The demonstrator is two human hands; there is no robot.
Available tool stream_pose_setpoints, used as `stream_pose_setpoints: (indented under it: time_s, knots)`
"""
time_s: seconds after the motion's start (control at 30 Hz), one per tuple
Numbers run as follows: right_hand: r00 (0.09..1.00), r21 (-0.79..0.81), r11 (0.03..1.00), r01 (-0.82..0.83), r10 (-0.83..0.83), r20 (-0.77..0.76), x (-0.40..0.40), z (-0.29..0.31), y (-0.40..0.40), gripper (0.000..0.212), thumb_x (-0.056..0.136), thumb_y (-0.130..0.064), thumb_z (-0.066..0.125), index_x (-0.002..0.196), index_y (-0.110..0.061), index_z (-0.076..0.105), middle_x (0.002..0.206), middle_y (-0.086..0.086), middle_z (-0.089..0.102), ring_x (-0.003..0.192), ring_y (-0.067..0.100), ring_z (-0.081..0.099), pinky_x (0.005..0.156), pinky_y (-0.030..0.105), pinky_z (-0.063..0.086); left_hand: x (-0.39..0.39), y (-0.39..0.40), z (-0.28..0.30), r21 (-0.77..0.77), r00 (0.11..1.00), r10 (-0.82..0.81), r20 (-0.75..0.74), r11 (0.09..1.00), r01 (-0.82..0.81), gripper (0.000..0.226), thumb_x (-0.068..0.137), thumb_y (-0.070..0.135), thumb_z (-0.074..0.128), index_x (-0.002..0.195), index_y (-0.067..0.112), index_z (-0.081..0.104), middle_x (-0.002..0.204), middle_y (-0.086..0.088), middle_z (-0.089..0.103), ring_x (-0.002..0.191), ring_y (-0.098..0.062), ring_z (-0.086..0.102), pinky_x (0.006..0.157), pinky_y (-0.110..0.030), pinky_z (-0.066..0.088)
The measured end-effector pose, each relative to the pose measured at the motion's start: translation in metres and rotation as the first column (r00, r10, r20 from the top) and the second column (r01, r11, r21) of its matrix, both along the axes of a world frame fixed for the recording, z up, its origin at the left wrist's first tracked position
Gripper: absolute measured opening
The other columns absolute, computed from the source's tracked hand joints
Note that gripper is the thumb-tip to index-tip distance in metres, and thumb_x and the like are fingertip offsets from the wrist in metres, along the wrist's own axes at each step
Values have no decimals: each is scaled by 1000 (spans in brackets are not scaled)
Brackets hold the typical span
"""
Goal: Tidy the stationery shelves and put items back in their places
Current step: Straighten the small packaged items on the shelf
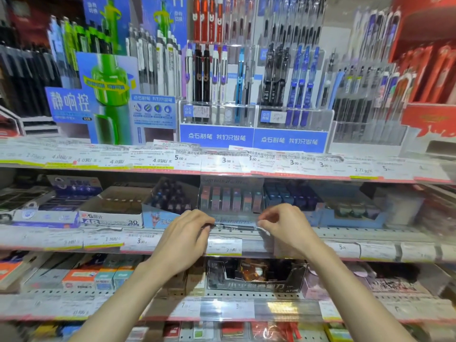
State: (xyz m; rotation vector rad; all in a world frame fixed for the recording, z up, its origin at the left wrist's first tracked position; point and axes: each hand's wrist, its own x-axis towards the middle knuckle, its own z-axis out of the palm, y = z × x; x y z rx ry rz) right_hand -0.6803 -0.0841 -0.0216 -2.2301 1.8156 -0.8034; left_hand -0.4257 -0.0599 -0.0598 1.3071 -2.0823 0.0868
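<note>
Two hands reach in to the middle shelf (370,233) of a shop rack full of pens and other stationery. Between them lies a dark pen (235,227), flat and sideways, right at the front edge of that shelf. The left hand (185,239) has its fingers (206,224) curled down and pinches the pen's left end. The right hand (283,227) has its fingers bent too and pinches the pen's right end. Just behind the pen stands a clear box (230,201) with a row of small pink and green packs inside. To the left of it sits an open blue box (167,208) of dark little bottles. A white price tag (224,246) hangs on the shelf rail just under the pen. On the top shelf, many pens stand upright in clear racks (254,77) with blue signs. The picture is a bit blurry.
</note>
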Motion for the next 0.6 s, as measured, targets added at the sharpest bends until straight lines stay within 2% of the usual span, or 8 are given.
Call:
stream_pose_setpoints:
  time_s: [0.13, 0.37, 0.5, 0.6]
  knots:
    - [996, 77, 997, -1, 8, -90, 10, 8, -10, 10, 83, -33, 72, 87, -26, 78, 84, -10, 73, 83, 10, 65, 71, 23, 44, -2, -3, 4, 24, 998, 19, 67, 999, -21, 30, 98, 22, 47, 123, 23, 64, 118, 12, 62, 111, -10, 54, 92, -25, 42]
    - [988, 137, 990, -40, 60, -146, 16, 12, -13, 8, 79, -33, 75, 81, -26, 78, 72, -18, 66, 77, 5, 64, 69, 22, 43, -1, -8, 4, 82, 994, 16, 110, 996, -25, 33, 99, 20, 42, 125, 25, 62, 122, 12, 61, 111, -11, 51, 90, -30, 45]
    - [988, 150, 984, -91, 108, -110, 13, 12, -13, 8, 81, -35, 75, 83, -28, 78, 79, -19, 70, 78, 0, 64, 71, 21, 45, -2, -8, 3, 101, 996, 13, 85, 995, -21, 33, 100, 23, 40, 127, 25, 60, 122, 12, 59, 115, -9, 48, 95, -32, 45]
    - [991, 137, 981, -135, 131, 38, 6, 11, -10, 4, 84, -33, 76, 83, -29, 76, 82, -18, 72, 81, -2, 66, 75, 19, 49, -5, -8, 3, 102, 998, 15, 57, 995, -21, 34, 101, 25, 40, 130, 26, 58, 123, 11, 58, 117, -9, 47, 97, -31, 44]
